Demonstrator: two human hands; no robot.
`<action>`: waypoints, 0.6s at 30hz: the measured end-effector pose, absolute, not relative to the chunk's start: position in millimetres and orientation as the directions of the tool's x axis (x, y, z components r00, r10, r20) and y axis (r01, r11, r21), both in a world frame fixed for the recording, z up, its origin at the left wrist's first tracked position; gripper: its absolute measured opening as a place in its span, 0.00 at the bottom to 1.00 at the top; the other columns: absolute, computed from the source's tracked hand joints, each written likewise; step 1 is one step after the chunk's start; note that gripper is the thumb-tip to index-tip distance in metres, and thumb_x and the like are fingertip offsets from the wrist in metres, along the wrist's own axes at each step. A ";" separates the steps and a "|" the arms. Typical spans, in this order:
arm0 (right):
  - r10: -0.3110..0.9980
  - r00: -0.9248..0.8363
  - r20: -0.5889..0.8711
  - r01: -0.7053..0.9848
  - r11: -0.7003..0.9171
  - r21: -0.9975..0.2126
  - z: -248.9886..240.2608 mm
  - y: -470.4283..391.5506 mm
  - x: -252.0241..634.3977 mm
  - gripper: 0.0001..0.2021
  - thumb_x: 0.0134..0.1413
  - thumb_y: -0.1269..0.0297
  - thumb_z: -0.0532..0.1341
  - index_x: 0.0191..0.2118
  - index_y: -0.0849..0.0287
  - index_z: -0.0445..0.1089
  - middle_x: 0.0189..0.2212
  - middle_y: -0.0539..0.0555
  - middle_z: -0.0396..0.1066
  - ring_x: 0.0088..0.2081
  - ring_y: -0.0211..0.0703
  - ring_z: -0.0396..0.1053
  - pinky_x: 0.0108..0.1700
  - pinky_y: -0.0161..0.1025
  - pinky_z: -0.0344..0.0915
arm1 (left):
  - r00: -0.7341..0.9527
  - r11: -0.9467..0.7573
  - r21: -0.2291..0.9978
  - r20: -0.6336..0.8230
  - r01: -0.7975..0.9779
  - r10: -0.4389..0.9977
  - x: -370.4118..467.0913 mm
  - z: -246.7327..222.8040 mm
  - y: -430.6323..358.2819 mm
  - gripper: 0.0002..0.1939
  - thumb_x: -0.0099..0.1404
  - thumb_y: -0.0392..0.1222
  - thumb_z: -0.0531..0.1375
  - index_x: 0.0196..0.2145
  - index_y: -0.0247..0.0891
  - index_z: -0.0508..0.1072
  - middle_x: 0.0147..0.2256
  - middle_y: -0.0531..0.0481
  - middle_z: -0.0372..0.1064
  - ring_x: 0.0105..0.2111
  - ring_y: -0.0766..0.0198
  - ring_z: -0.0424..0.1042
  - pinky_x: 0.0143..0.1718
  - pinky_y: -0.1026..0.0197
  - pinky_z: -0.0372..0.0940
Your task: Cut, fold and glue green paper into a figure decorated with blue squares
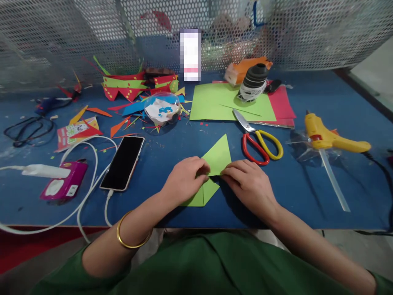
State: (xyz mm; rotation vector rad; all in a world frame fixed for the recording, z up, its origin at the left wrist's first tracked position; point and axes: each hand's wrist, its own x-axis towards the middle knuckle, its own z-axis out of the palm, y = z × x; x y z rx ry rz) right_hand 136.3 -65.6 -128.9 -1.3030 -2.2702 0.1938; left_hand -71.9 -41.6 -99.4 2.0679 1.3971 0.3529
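Observation:
A folded piece of light green paper [217,157] is between my hands near the front edge of the table. Its upper part rises to a point, and a creased lower part lies toward me. My left hand [187,178] pinches the paper's left side between thumb and fingers, partly covering it. On the right side, my right hand [250,184] grips the paper's edge with its fingertips. Just beyond my right hand lie scissors [256,141] with one red and one yellow handle loop, blades pointing away.
A yellow glue gun [325,135] with a glue stick stands at right. Green paper sheets [211,102] lie behind, with a dark spool [253,82] on them. At left are a phone [124,164], white cable and purple power adapter [66,180]; paper scraps [119,127] lie beyond.

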 end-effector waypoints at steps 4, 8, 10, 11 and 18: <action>0.906 -0.297 0.300 0.742 0.417 -0.525 -128.8 -64.7 134.6 0.08 0.64 0.64 0.60 0.36 0.57 0.76 0.35 0.55 0.74 0.37 0.44 0.70 0.38 0.41 0.65 | 0.402 -0.245 0.637 -0.111 0.730 0.909 -75.5 -100.6 -41.7 0.04 0.61 0.34 0.64 0.34 0.41 0.73 0.36 0.51 0.74 0.39 0.59 0.73 0.40 0.58 0.63; 0.930 -0.238 0.280 0.744 0.360 -0.563 -128.1 -65.1 133.8 0.06 0.62 0.63 0.62 0.35 0.58 0.74 0.34 0.55 0.71 0.36 0.45 0.69 0.38 0.43 0.65 | 0.384 -0.231 0.665 -0.091 0.710 0.919 -76.0 -104.6 -41.5 0.03 0.61 0.35 0.65 0.32 0.41 0.75 0.35 0.52 0.74 0.38 0.60 0.72 0.40 0.59 0.62; 0.935 -0.228 0.271 0.746 0.346 -0.569 -128.0 -65.4 133.6 0.06 0.62 0.63 0.62 0.34 0.58 0.73 0.33 0.55 0.70 0.35 0.45 0.68 0.38 0.43 0.65 | 0.375 -0.229 0.673 -0.078 0.704 0.924 -75.4 -106.6 -40.7 0.03 0.62 0.35 0.65 0.31 0.41 0.75 0.34 0.53 0.73 0.37 0.61 0.72 0.39 0.59 0.62; 0.937 -0.228 0.264 0.748 0.343 -0.568 -127.9 -65.5 133.5 0.06 0.62 0.63 0.62 0.34 0.58 0.72 0.33 0.55 0.70 0.35 0.45 0.68 0.38 0.43 0.65 | 0.370 -0.227 0.675 -0.074 0.702 0.926 -75.0 -107.5 -40.2 0.03 0.63 0.35 0.64 0.31 0.41 0.75 0.33 0.53 0.72 0.37 0.61 0.71 0.38 0.59 0.61; 0.939 -0.245 0.243 0.770 0.340 -0.539 -127.0 -65.3 132.9 0.07 0.65 0.67 0.58 0.34 0.59 0.71 0.34 0.56 0.71 0.36 0.45 0.67 0.37 0.43 0.63 | 0.361 -0.229 0.684 -0.054 0.693 0.931 -74.9 -110.5 -37.1 0.06 0.65 0.38 0.63 0.29 0.40 0.76 0.31 0.53 0.70 0.35 0.62 0.70 0.35 0.59 0.60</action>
